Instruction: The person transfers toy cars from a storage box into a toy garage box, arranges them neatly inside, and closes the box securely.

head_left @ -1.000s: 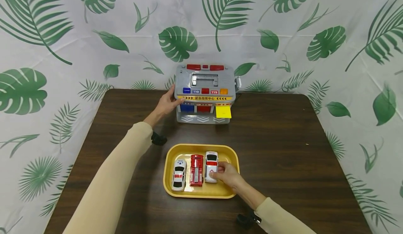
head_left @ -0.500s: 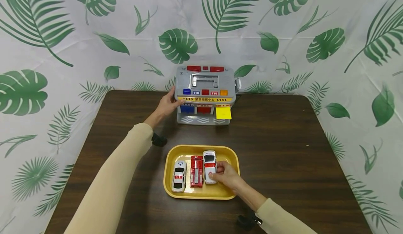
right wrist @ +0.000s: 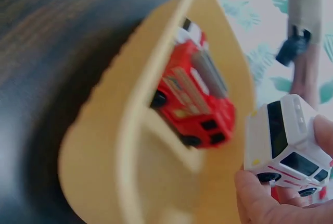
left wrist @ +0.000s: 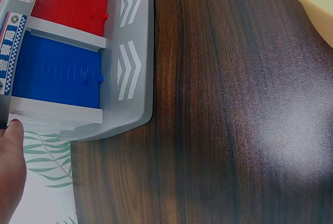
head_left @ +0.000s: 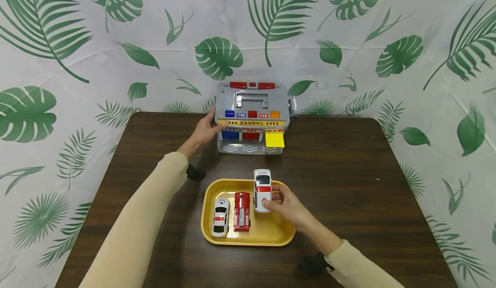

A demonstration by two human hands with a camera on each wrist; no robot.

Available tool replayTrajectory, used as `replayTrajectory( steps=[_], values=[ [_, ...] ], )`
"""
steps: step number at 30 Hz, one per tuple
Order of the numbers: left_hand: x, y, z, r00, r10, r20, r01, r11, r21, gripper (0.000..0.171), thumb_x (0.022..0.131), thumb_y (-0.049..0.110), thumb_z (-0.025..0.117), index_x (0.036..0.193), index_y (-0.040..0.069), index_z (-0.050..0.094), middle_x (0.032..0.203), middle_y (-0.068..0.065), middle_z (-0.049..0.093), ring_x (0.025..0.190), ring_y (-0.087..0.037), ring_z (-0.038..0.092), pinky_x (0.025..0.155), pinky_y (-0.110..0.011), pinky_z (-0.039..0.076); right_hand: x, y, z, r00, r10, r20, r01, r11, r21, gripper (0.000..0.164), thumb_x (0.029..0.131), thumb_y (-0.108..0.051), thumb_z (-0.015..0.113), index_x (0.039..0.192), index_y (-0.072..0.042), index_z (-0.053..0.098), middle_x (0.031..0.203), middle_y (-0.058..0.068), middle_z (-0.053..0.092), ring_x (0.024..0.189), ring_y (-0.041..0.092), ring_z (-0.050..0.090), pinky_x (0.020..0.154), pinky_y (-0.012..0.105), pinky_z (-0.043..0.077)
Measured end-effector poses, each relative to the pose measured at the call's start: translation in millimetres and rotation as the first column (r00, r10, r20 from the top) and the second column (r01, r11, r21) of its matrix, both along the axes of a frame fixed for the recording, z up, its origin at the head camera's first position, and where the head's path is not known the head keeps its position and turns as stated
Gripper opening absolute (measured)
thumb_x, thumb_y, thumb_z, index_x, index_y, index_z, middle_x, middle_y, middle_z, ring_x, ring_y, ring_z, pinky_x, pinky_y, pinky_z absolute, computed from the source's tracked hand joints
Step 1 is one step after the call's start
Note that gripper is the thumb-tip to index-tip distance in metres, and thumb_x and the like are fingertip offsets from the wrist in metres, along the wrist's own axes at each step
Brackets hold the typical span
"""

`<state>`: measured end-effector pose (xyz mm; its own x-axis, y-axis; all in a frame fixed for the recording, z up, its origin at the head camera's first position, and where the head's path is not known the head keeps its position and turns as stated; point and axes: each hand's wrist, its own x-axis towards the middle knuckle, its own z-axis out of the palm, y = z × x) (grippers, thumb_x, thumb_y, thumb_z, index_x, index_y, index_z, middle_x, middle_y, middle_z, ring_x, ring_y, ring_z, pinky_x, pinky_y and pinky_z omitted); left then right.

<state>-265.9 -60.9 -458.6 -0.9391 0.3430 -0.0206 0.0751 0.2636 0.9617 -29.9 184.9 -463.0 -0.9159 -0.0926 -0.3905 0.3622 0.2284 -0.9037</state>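
Two side windows [right wrist: 299, 164], held white car [right wrist: 289, 145], right-wrist view only

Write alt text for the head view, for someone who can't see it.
The right hand holds a white-and-red toy van above a yellow tray that contains a red toy truck and a white toy car. Farther back on the dark table, the left hand touches the side of a gray toy building with a yellow flap.

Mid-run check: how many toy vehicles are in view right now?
3: the white car in the yellow tray, the red truck beside it, and the white van held in the right hand. Any inside the grey toy station would be hidden.
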Motion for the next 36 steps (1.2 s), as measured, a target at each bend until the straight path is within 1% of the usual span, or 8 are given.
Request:
replayTrajectory(
  steps=[5,11,15,18,25,30,33,36],
  values=[
    [-0.1,0.0,-1.7,1.000,-0.003,-0.013,0.003,1.000,0.013,0.082,0.092,0.015,0.061,0.152,0.009,0.006,0.154,-0.013,0.024,0.139,-0.022,0.030,0.111,-0.035,0.030,-8.0,14.7,13.5,0.999,-0.011,-0.042,0.010,1.000,-0.030,0.055,0.088,-0.013,0.067,0.131,0.004,0.038,0.113,0.022,0.056,0.089,0.019,0.057,0.085,0.030,0.050],
    [0.4,-0.1,-2.0,1.000,-0.006,-0.023,0.006,1.000,0.012,0.081,0.092,0.014,0.061,0.151,0.006,0.007,0.154,-0.014,0.024,0.139,-0.022,0.029,0.112,-0.035,0.029,-16.5,30.7,24.2,0.995,-0.035,-0.093,0.031,0.998,-0.046,0.055,0.089,-0.010,0.064,0.133,0.004,0.034,0.114,0.023,0.054,0.089,0.017,0.057,0.084,0.027,0.048],
    [0.4,-0.1,-1.8,0.999,-0.009,-0.031,0.010,1.000,0.013,0.081,0.092,0.014,0.061,0.151,0.006,0.007,0.153,-0.015,0.027,0.138,-0.023,0.031,0.111,-0.036,0.030,-20.2,38.0,27.9,0.992,-0.048,-0.114,0.043,0.998,-0.042,0.056,0.089,-0.012,0.064,0.133,0.004,0.033,0.115,0.023,0.053,0.090,0.016,0.057,0.085,0.027,0.047],
    [0.1,0.0,-1.9,0.999,-0.008,-0.034,0.008,1.000,0.009,0.081,0.092,0.014,0.061,0.151,0.007,0.008,0.152,-0.015,0.029,0.137,-0.023,0.033,0.111,-0.036,0.031,-22.1,42.0,29.9,0.991,-0.057,-0.123,0.051,0.998,-0.045,0.057,0.090,-0.012,0.063,0.134,0.005,0.032,0.116,0.023,0.053,0.090,0.015,0.058,0.085,0.025,0.048],
    [-0.1,0.6,-1.6,1.000,-0.003,-0.023,0.003,1.000,-0.001,0.081,0.091,0.016,0.062,0.152,0.008,0.008,0.152,-0.014,0.028,0.138,-0.021,0.032,0.111,-0.036,0.031,-26.6,51.0,33.9,0.988,-0.094,-0.123,0.089,0.995,-0.048,0.057,0.091,-0.014,0.062,0.136,0.004,0.032,0.120,0.024,0.052,0.091,0.012,0.058,0.084,0.023,0.050],
    [0.3,0.3,0.0,1.000,-0.005,-0.017,0.005,1.000,0.003,0.082,0.091,0.016,0.062,0.152,0.008,0.007,0.153,-0.014,0.027,0.138,-0.021,0.031,0.111,-0.036,0.030,-31.7,60.9,32.6,0.986,-0.124,-0.113,0.121,0.992,-0.036,0.059,0.091,-0.016,0.062,0.137,0.003,0.031,0.120,0.023,0.050,0.092,0.013,0.057,0.088,0.030,0.052],
    [0.3,-0.3,0.6,1.000,-0.004,-0.015,0.004,1.000,-0.003,0.082,0.092,0.016,0.062,0.151,0.007,0.007,0.153,-0.014,0.026,0.139,-0.022,0.030,0.111,-0.035,0.029,-35.6,67.7,29.7,0.983,-0.148,-0.112,0.146,0.989,-0.031,0.061,0.091,-0.017,0.063,0.138,0.003,0.030,0.120,0.022,0.049,0.091,0.013,0.057,0.089,0.035,0.052],
    [-0.2,-0.6,0.7,1.000,-0.003,-0.013,0.003,1.000,-0.008,0.082,0.092,0.016,0.062,0.151,0.007,0.007,0.154,-0.014,0.025,0.139,-0.022,0.029,0.112,-0.035,0.029,-39.9,74.1,26.1,0.978,-0.179,-0.108,0.176,0.984,-0.034,0.063,0.090,-0.018,0.064,0.139,0.002,0.029,0.120,0.021,0.049,0.089,0.011,0.058,0.090,0.037,0.051]
  ],
)
